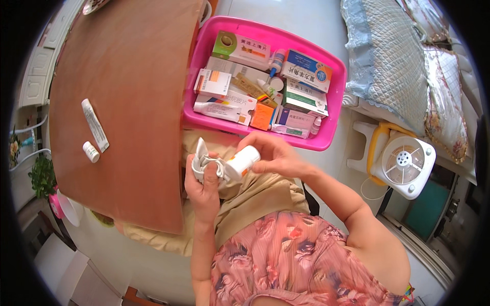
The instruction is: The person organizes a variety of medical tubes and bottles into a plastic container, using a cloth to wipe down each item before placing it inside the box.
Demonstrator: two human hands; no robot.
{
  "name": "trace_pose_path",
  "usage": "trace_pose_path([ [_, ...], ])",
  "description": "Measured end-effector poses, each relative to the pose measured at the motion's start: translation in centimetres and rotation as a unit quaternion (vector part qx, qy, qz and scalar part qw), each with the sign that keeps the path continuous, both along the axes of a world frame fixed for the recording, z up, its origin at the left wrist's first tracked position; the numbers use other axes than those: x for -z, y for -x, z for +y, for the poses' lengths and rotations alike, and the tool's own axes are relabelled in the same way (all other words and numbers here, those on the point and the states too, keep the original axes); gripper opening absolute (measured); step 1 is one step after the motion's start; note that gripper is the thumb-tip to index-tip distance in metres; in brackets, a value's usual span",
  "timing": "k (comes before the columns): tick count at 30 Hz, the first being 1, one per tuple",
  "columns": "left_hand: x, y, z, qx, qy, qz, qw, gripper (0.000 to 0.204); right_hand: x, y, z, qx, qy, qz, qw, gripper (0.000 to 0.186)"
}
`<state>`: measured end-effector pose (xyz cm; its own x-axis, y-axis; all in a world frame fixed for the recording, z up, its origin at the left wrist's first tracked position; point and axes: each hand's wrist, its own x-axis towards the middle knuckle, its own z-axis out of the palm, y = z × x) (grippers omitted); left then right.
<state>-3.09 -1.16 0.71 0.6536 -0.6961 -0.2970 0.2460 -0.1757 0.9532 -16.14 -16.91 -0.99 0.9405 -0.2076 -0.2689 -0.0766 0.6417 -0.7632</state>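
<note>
Above my lap, my left hand (204, 187) is closed round a bunched white cloth (206, 164), part of which sticks up past the fingers. My right hand (275, 155) grips a white pill bottle (243, 162) with orange marks on its label. The bottle is tilted, and its lower left end meets the cloth. Just beyond my hands sits a pink plastic bin (265, 25) filled with medicine boxes, tubes and small bottles. Among them are a green and white box (241, 49), a blue and white box (306, 70) and an orange box (262, 116).
To the left is a brown wooden table (132, 102); a white tube (95, 125) and a small white bottle (91, 152) lie on it. A white fan (403, 159) stands at the right beside a yellow-edged stool (375, 153). A quilted cover (388, 66) drapes a seat at the far right.
</note>
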Motion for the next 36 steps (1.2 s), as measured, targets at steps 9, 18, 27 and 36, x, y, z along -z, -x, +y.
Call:
trace_pose_path([
  [9, 0.4, 0.7, -2.7, 0.015, 0.027, 0.096, 0.995, 0.025, -0.7, 6.9, -8.5, -0.016, 0.638, 0.327, 0.697, 0.032],
  [18, 0.0, 0.5, -1.5, -0.038, 0.029, 0.073, 0.996, 0.026, 1.0, 2.4, -7.6, 0.007, 0.714, 0.331, 0.617, 0.021],
  [27, -1.5, -3.4, 3.9, -0.160, 0.105, 0.074, 0.979, 0.022, -4.2, -10.9, 0.4, 0.004, 0.635, 0.068, 0.769, 0.016],
  [36, -1.7, -4.4, 10.3, -0.306, 0.122, 0.048, 0.943, 0.018, -2.0, -29.2, 5.2, -0.048, 0.779, -0.171, 0.602, 0.037],
])
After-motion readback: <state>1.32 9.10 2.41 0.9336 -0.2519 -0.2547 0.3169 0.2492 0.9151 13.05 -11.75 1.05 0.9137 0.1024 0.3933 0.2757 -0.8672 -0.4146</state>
